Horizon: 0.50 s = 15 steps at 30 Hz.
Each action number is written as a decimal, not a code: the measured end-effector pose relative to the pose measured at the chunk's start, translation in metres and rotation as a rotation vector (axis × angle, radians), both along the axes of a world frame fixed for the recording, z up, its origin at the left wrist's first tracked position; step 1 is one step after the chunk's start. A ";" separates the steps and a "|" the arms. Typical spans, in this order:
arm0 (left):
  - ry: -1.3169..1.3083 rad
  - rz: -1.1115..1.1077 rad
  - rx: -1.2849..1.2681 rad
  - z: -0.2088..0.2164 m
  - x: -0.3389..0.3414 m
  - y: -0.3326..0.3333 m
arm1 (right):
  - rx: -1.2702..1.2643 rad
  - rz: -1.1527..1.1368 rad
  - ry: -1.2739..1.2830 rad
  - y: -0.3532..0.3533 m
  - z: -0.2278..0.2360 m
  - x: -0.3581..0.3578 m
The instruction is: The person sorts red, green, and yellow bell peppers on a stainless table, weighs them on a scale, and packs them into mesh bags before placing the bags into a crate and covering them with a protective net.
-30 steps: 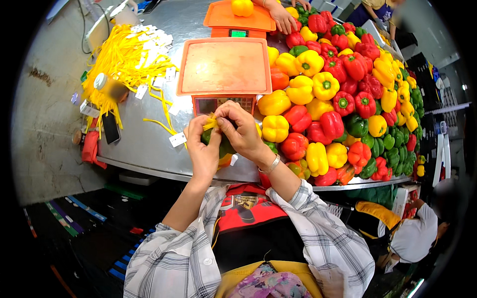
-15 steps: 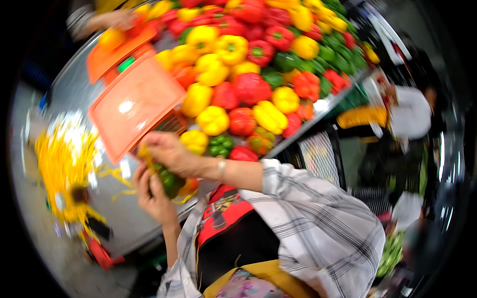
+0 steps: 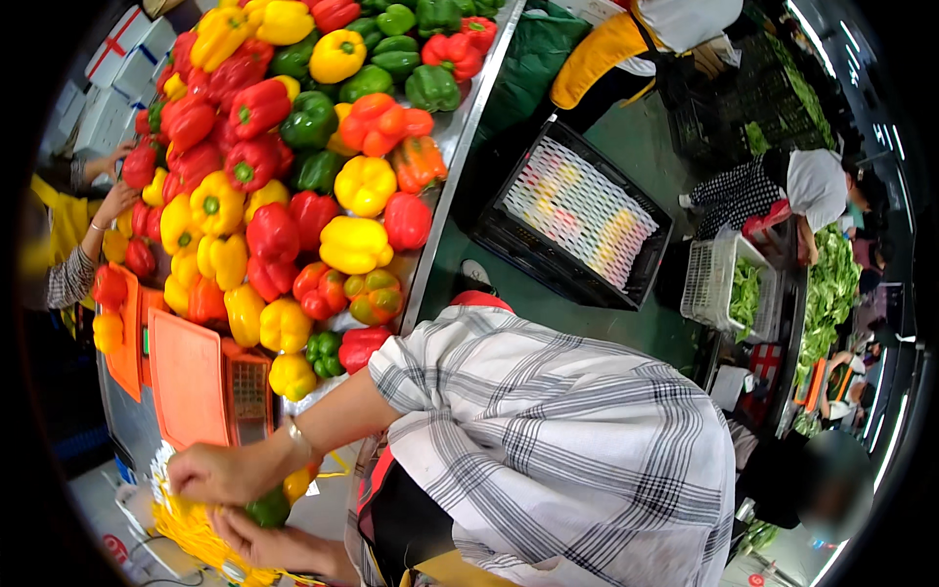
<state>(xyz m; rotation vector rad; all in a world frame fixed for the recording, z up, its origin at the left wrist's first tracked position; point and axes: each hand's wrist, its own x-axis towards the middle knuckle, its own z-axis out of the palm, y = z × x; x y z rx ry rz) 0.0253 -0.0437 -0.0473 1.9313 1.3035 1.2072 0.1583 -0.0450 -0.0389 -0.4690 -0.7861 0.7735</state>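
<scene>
My left hand [image 3: 256, 540] is closed around a green bell pepper [image 3: 268, 510], low at the left. Against it shows an orange-yellow pepper [image 3: 297, 483], partly hidden by my right wrist. Just above the green pepper, my right hand [image 3: 217, 474] has its fingers curled together. Whatever they pinch is hidden. Beneath and beside both hands lies a bundle of yellow strips [image 3: 186, 523] with white ends. A loose yellow strip [image 3: 337, 464] shows right of the peppers.
Red, yellow, green and orange bell peppers [image 3: 274, 235] heap the metal-edged table [image 3: 460, 147]. Two orange flat-topped devices [image 3: 186, 377] stand at its left. Opposite, another person's hand [image 3: 119, 203] is among the peppers. A black crate [image 3: 587, 210] sits on the floor at right.
The view has swung, so the pepper heap now sits further left. My hands, with the green pepper, are now lower left, by the yellow strips. The right hand has moved off the pepper's top.
</scene>
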 end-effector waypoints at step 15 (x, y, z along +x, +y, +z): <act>-0.375 -0.993 -0.705 0.091 0.333 -0.175 | -0.099 -1.088 -0.423 -0.301 -0.023 0.258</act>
